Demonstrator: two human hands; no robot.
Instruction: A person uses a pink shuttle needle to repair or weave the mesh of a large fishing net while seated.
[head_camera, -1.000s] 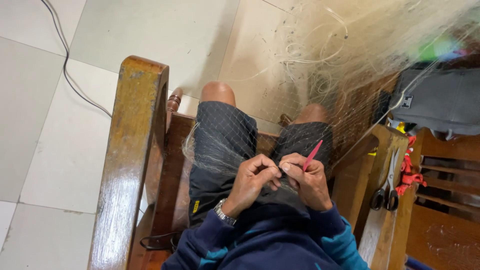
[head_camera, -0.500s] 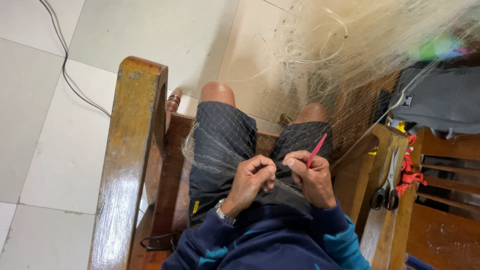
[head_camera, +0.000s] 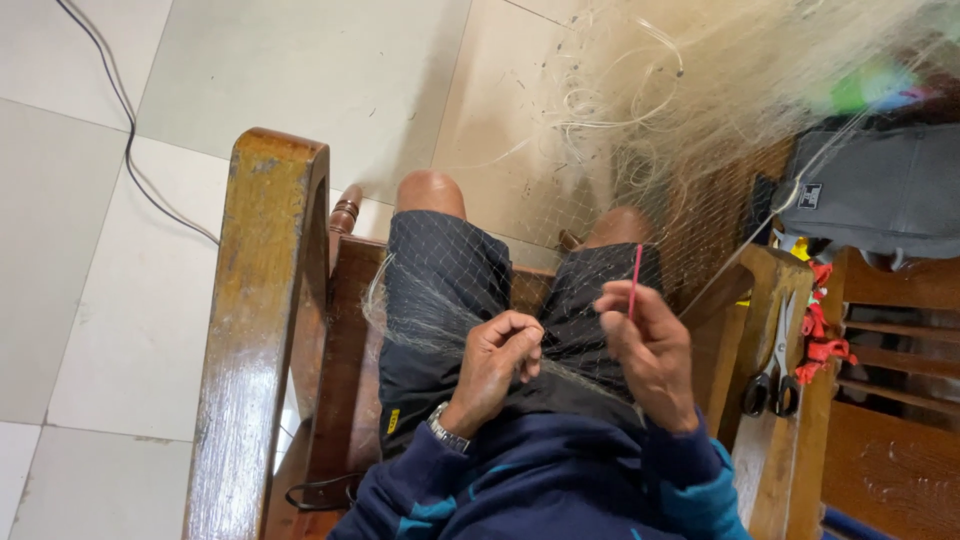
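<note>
A person sits in a wooden chair (head_camera: 262, 330), seen from above, with a fine pale fishing net (head_camera: 470, 290) spread over both thighs and dark shorts; the net runs up and to the right into a loose heap (head_camera: 740, 90) on the tiled floor (head_camera: 300, 70). No open container shows; the nearest thing to one is a grey bag (head_camera: 880, 190) lying on the neighbouring wooden seat at the right, its contents hidden. The left hand (head_camera: 497, 362) is curled into a narrow fist over the lap, fingertips pinching a gathered bit of the net, a wristwatch (head_camera: 448, 430) on the wrist. The right hand (head_camera: 650, 350) sits just beside it, fingers closed around a thin red netting needle (head_camera: 635, 280) that stands nearly upright above the knuckles, its tip over the mesh on the right thigh. The net thus lies directly under and between both hands, touching each. On the right armrest (head_camera: 770, 300) a pair of scissors (head_camera: 775, 370) with dark handles lies flat, near the right hand but apart from it, with red cord (head_camera: 822, 330) just beside it. A dark cable (head_camera: 120, 130) trails across the floor at the left.
</note>
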